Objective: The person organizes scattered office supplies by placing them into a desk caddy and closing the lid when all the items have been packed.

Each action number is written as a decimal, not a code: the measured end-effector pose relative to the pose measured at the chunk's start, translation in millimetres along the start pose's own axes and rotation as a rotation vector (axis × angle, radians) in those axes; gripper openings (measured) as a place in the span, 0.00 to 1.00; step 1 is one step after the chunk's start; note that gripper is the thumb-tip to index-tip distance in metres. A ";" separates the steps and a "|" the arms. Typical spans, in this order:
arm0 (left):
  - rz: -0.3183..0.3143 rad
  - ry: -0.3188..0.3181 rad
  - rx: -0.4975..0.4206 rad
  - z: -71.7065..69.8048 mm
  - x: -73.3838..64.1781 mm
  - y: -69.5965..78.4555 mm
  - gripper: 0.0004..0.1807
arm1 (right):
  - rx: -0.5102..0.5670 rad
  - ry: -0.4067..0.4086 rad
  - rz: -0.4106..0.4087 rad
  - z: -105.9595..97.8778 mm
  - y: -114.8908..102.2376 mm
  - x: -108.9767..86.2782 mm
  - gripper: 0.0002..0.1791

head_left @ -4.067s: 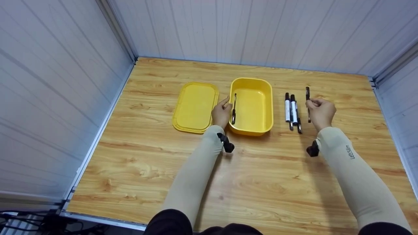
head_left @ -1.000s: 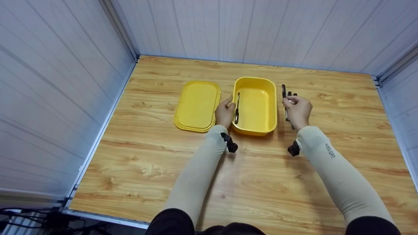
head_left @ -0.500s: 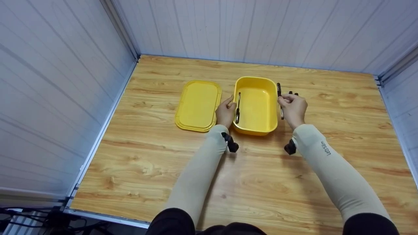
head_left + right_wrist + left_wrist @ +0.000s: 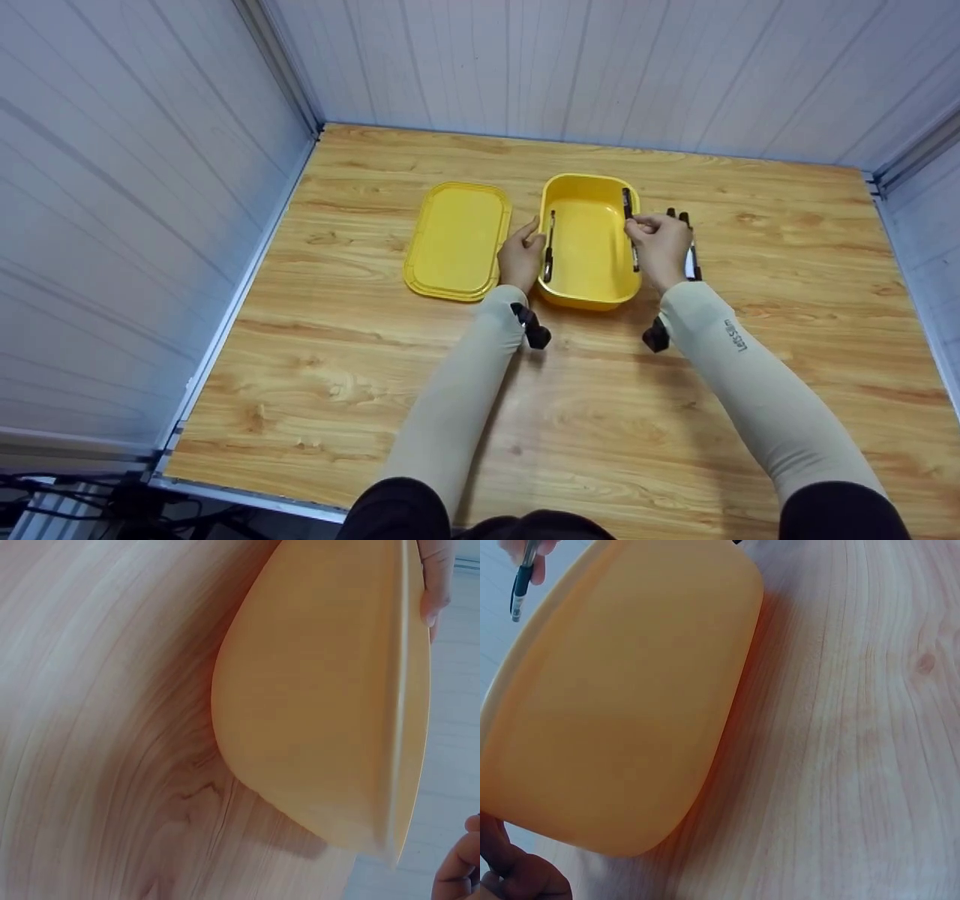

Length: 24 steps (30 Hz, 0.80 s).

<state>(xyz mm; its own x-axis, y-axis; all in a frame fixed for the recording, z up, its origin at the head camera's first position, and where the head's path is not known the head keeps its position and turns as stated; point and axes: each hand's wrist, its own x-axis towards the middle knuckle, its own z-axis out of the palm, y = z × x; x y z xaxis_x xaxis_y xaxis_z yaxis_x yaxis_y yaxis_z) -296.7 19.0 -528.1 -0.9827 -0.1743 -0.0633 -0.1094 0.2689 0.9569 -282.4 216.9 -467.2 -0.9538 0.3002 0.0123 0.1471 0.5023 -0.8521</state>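
The right hand (image 4: 661,244) pinches a dark pen (image 4: 627,202) between thumb and fingers over the right side of the yellow box (image 4: 589,262), right of the frame's centre — lengthwise, probably to suit the box's shape, as the second pen (image 4: 549,262) lies inside. The left hand (image 4: 520,259) touches the left rim, apparently steadying it — whether its fingers grip, one cannot tell.

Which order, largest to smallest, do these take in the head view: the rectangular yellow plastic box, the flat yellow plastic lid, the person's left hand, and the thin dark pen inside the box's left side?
1. Yellow box
2. Yellow lid, somewhat smaller
3. Left hand
4. Thin dark pen, by far the narrowest
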 end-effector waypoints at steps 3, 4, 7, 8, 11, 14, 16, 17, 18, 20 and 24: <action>-0.004 0.003 0.004 -0.1 -0.1 -0.7 0.21 | -0.005 -0.004 -0.004 4.1 -1.4 -0.6 0.16; -0.005 0.004 0.008 0.0 0.1 -1.0 0.21 | -0.003 -0.004 -0.001 5.5 -1.8 -0.7 0.16; -0.011 0.005 0.015 0.2 0.6 -0.7 0.21 | 0.006 0.002 0.007 9.7 -3.1 -1.1 0.15; -0.015 0.005 0.017 0.3 0.7 -0.5 0.21 | 0.009 0.005 0.007 11.1 -3.6 -1.2 0.15; -0.012 0.010 0.028 0.5 1.0 0.1 0.21 | -0.001 0.018 -0.015 14.5 -5.4 -1.9 0.14; -0.007 0.018 0.033 0.2 0.6 0.4 0.20 | -0.011 0.026 -0.048 18.1 -7.0 -2.7 0.14; -0.004 0.022 0.033 -0.2 0.2 0.5 0.20 | -0.011 0.022 -0.059 20.6 -7.9 -3.6 0.14; -0.003 0.022 0.031 -0.3 -0.2 0.6 0.20 | -0.012 0.018 -0.060 22.0 -8.2 -4.0 0.14; -0.002 0.022 0.030 -0.4 -0.2 0.7 0.20 | -0.009 0.014 -0.064 23.5 -8.4 -4.3 0.14; -0.001 0.021 0.035 -0.3 -0.4 0.8 0.20 | -0.010 0.013 -0.068 26.7 -9.0 -5.2 0.14; 0.000 0.016 0.029 0.0 -0.2 0.8 0.21 | -0.009 0.035 -0.098 34.0 -10.7 -6.6 0.12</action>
<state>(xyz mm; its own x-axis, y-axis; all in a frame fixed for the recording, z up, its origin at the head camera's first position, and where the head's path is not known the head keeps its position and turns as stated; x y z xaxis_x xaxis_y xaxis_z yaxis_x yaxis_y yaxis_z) -296.6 19.3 -527.4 -0.9802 -0.1891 -0.0590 -0.1142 0.2957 0.9484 -286.6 181.9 -476.0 -0.9539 0.2775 0.1141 0.0558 0.5378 -0.8412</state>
